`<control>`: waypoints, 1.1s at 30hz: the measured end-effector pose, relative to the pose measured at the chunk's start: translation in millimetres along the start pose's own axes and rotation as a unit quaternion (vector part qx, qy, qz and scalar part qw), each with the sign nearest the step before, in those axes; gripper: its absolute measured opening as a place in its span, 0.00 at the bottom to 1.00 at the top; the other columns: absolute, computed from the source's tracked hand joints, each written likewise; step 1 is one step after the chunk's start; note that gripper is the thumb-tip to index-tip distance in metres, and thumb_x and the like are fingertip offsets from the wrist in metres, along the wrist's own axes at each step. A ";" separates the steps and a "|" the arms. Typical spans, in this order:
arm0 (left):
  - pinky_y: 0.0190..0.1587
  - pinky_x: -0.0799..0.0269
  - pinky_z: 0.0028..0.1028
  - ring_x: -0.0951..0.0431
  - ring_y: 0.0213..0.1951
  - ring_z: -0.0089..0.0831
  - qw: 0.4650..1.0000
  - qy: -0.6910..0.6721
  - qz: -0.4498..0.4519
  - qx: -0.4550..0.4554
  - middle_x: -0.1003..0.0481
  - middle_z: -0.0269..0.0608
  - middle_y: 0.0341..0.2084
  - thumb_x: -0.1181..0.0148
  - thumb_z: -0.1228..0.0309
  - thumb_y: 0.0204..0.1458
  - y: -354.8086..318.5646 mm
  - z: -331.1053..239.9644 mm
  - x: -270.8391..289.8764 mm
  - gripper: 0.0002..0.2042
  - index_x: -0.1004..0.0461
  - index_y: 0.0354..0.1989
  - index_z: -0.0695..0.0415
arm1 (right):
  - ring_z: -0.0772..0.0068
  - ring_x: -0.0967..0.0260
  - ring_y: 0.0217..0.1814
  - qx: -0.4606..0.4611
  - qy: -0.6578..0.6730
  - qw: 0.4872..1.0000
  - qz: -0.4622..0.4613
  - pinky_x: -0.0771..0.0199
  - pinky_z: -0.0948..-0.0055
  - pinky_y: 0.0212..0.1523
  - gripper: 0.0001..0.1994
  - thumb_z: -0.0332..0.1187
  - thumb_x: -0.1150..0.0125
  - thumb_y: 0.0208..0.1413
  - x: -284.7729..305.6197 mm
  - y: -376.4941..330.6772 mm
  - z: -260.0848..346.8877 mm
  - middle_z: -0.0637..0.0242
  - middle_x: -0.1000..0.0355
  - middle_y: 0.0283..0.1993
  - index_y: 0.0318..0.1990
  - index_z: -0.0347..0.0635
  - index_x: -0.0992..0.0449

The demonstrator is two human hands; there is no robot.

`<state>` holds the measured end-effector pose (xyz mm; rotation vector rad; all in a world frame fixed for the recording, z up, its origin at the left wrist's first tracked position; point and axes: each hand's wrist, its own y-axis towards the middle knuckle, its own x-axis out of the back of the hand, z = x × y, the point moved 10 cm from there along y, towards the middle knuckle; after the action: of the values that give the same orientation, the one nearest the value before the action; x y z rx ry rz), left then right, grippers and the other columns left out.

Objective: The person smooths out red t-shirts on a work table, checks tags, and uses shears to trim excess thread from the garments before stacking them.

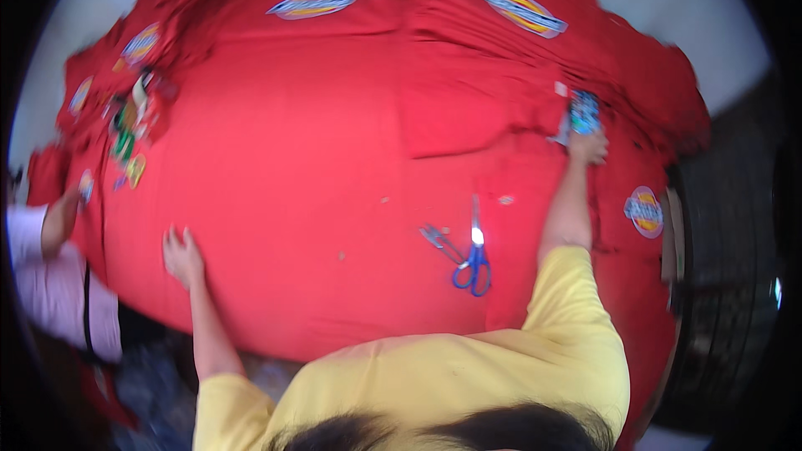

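My left hand (184, 257) rests on a wide red cloth (276, 175) at the left, its fingers apart and nothing in it. Reaching far to the right, my right hand (589, 147) is closed around the near end of a small flat rectangular thing with a blue pattern (585, 113). Blur hides its exact kind. It lies over folded red fabric, beside a small white tag (560, 88). Between my arms, blue-handled scissors (474, 263) lie on the cloth with the blades pointing away from me. A pair of small thread snips (441, 242) lies just left of them.
Red garments with oval badges (522, 12) are heaped along the far and side edges. At the far left lies a cluster of small items, with green (125, 138) and yellow (135, 169) pieces. Another person in a pale pink top (58, 284) stands at the left edge.
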<state>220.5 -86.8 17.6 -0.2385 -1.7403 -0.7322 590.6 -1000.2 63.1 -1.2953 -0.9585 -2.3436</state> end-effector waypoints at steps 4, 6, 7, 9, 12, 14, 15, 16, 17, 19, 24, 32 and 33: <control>0.63 0.49 0.44 0.43 0.63 0.40 0.999 -0.008 0.017 0.029 0.40 0.45 0.61 0.56 0.46 0.57 0.0 0.1 -11.4 0.28 0.37 0.61 0.50 | 0.36 0.46 0.63 -0.014 -0.011 0.999 0.034 0.53 0.30 0.60 0.41 0.60 0.40 0.40 -27.3 22.5 -17.8 0.49 0.41 0.62 0.64 0.58 0.42; 0.65 0.53 0.44 0.45 0.64 0.40 0.998 -0.034 0.027 0.043 0.41 0.45 0.62 0.55 0.47 0.56 0.0 -10.0 -15.5 0.28 0.38 0.61 0.50 | 0.37 0.47 0.64 -0.002 -0.043 0.999 0.026 0.55 0.31 0.60 0.43 0.66 0.45 0.41 -34.9 45.4 -35.4 0.49 0.42 0.63 0.65 0.58 0.45; 0.65 0.55 0.43 0.45 0.64 0.40 0.998 -0.028 0.015 0.055 0.41 0.45 0.62 0.54 0.48 0.55 -2.0 -0.1 -12.1 0.28 0.37 0.61 0.50 | 0.38 0.46 0.64 -0.001 -0.052 0.998 0.040 0.55 0.31 0.60 0.44 0.64 0.42 0.40 -42.9 35.4 -24.5 0.51 0.41 0.63 0.65 0.58 0.45; 0.67 0.57 0.42 0.47 0.65 0.39 0.997 -0.038 0.007 0.064 0.42 0.45 0.62 0.53 0.49 0.55 -3.3 3.6 -11.3 0.28 0.37 0.61 0.50 | 0.43 0.45 0.64 -0.002 -0.069 0.997 0.029 0.52 0.34 0.61 0.45 0.59 0.36 0.38 -41.3 27.6 -17.2 0.56 0.41 0.63 0.65 0.59 0.45; 0.67 0.59 0.42 0.48 0.66 0.38 0.996 -0.047 0.004 0.073 0.43 0.45 0.63 0.52 0.50 0.55 -5.4 8.5 -5.5 0.28 0.37 0.61 0.51 | 0.43 0.49 0.66 -0.001 -0.054 0.997 0.061 0.59 0.35 0.64 0.47 0.55 0.32 0.36 -40.3 17.0 -8.2 0.57 0.44 0.65 0.67 0.60 0.48; 0.67 0.59 0.42 0.48 0.66 0.38 0.996 -0.054 0.007 0.074 0.44 0.45 0.63 0.52 0.50 0.56 -5.7 5.8 -5.6 0.27 0.37 0.61 0.51 | 0.43 0.49 0.66 0.004 -0.045 0.997 0.060 0.60 0.35 0.64 0.47 0.54 0.32 0.36 -34.0 14.8 -9.1 0.56 0.43 0.65 0.67 0.59 0.48; 0.67 0.59 0.41 0.48 0.66 0.39 0.995 -0.054 0.010 0.079 0.44 0.45 0.63 0.52 0.50 0.56 -6.2 6.9 -4.3 0.27 0.37 0.61 0.51 | 0.43 0.49 0.66 0.005 -0.040 0.997 0.059 0.61 0.35 0.64 0.47 0.54 0.32 0.36 -33.4 13.7 -6.4 0.56 0.43 0.65 0.67 0.58 0.48; 0.67 0.59 0.41 0.48 0.66 0.40 0.995 -0.059 0.014 0.079 0.44 0.44 0.63 0.52 0.50 0.56 -5.4 3.2 -4.8 0.27 0.37 0.61 0.50 | 0.43 0.49 0.66 0.005 -0.040 0.997 0.064 0.61 0.35 0.64 0.47 0.54 0.33 0.37 -32.7 16.1 -7.2 0.56 0.43 0.65 0.67 0.58 0.48; 0.67 0.59 0.41 0.48 0.66 0.39 0.995 -0.060 0.014 0.080 0.44 0.44 0.63 0.52 0.50 0.56 -5.6 2.5 -4.9 0.27 0.37 0.61 0.51 | 0.42 0.49 0.66 0.003 -0.040 0.997 0.070 0.61 0.35 0.64 0.47 0.54 0.33 0.37 -34.0 16.4 -7.9 0.55 0.42 0.64 0.67 0.57 0.48; 0.68 0.60 0.41 0.48 0.66 0.38 0.994 -0.063 0.013 0.083 0.44 0.45 0.63 0.53 0.50 0.56 -6.7 4.6 -3.1 0.27 0.37 0.61 0.51 | 0.42 0.48 0.66 0.007 -0.037 0.996 0.082 0.62 0.34 0.64 0.47 0.55 0.33 0.38 -38.9 14.5 -6.3 0.55 0.42 0.64 0.67 0.57 0.48; 0.68 0.61 0.41 0.49 0.66 0.37 0.994 -0.065 0.029 0.082 0.45 0.44 0.64 0.54 0.49 0.56 -4.8 -1.3 -10.0 0.28 0.39 0.62 0.50 | 0.42 0.46 0.65 0.013 -0.032 0.995 0.096 0.62 0.33 0.64 0.46 0.59 0.37 0.40 -48.3 27.0 -12.6 0.53 0.42 0.64 0.67 0.56 0.48; 0.67 0.59 0.43 0.49 0.66 0.38 0.998 -0.034 0.016 0.048 0.44 0.44 0.64 0.55 0.50 0.57 -0.8 -2.0 -18.2 0.26 0.38 0.62 0.50 | 0.51 0.30 0.49 0.267 -0.016 0.963 -0.043 0.30 0.54 0.47 0.26 0.54 0.43 0.50 55.3 -1.7 98.1 0.53 0.27 0.47 0.52 0.50 0.26; 0.67 0.59 0.44 0.49 0.66 0.38 0.999 -0.017 0.013 0.048 0.44 0.44 0.63 0.55 0.51 0.58 -1.9 3.7 -9.9 0.26 0.38 0.62 0.50 | 0.50 0.30 0.49 0.283 0.067 0.957 0.008 0.31 0.54 0.48 0.22 0.47 0.41 0.51 71.4 -43.8 135.9 0.51 0.27 0.47 0.50 0.45 0.25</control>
<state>219.6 -84.1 7.2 -0.2091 -1.7955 -0.6268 613.9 -871.9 155.3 -0.8960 -1.4233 -1.8975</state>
